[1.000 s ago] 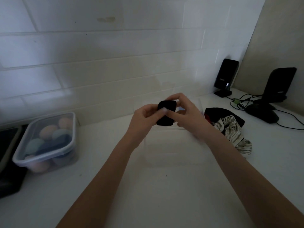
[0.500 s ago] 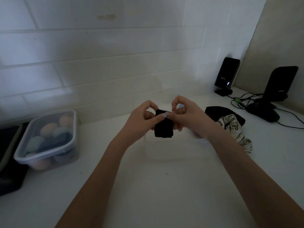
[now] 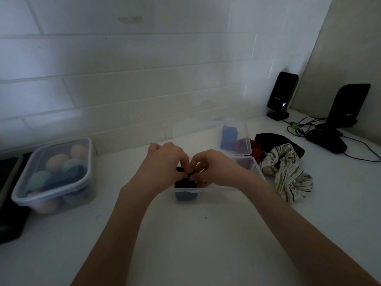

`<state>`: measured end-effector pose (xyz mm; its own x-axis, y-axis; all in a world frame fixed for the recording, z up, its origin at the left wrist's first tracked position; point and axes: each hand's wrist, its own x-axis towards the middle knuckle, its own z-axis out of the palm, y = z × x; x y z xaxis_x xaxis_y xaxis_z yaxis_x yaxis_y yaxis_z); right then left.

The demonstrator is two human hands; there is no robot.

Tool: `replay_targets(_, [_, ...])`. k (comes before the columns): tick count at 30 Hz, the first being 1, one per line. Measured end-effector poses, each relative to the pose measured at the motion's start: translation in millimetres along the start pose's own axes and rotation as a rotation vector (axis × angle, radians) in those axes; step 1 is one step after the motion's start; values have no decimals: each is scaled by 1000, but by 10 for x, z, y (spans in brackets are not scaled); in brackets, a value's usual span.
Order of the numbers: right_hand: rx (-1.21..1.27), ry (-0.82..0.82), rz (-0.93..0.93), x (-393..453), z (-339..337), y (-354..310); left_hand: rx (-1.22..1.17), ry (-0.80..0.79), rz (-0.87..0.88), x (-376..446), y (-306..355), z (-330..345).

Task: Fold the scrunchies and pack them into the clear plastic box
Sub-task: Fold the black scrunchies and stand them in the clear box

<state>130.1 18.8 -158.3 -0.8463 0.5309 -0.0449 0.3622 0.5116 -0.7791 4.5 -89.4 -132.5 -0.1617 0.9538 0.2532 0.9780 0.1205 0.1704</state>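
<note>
The head view is dim, and much of the clear plastic box [image 3: 254, 164] is hidden behind the hands; its walls are hard to trace against the pale tabletop [image 3: 195, 234]. A folded black scrunchie [image 3: 185, 185] is seen in the box's near left corner, partly through the front wall. It is pinched from above by the left hand [image 3: 162, 162] and the right hand [image 3: 216, 168], whose fingertips meet over it. The raised lid [image 3: 210, 137] stands behind them, blue and red fabric showing through it. A striped scrunchie [image 3: 288, 172] and a black one [image 3: 276, 139] lie just right of the box. A lidded container [image 3: 51, 174] sits well left, two black stands [image 3: 282, 96] far right, before a white tiled wall [image 3: 144, 69].
</note>
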Motion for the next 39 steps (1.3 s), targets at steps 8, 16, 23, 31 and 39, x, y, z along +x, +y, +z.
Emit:
replay_targets(8, [-473,113,-66,-31,-5,-73,203,-85,30,-46,107,-56])
replay_targets(16, [-550,68,-87,-58,-50,-81,385,-215,-73,-74,200,-51])
replay_targets(23, [-566,-98,-28,-83,-63,-92,289,-327,-148,-45,229,-12])
replay_targets(31, [-584,-189,-30,-82,-76,-81,288,-308,-116,-70,209,-44])
replay_targets(39, [-486,-227,-36,-83,-83,-87,245,-278,-173,-68,236,-43])
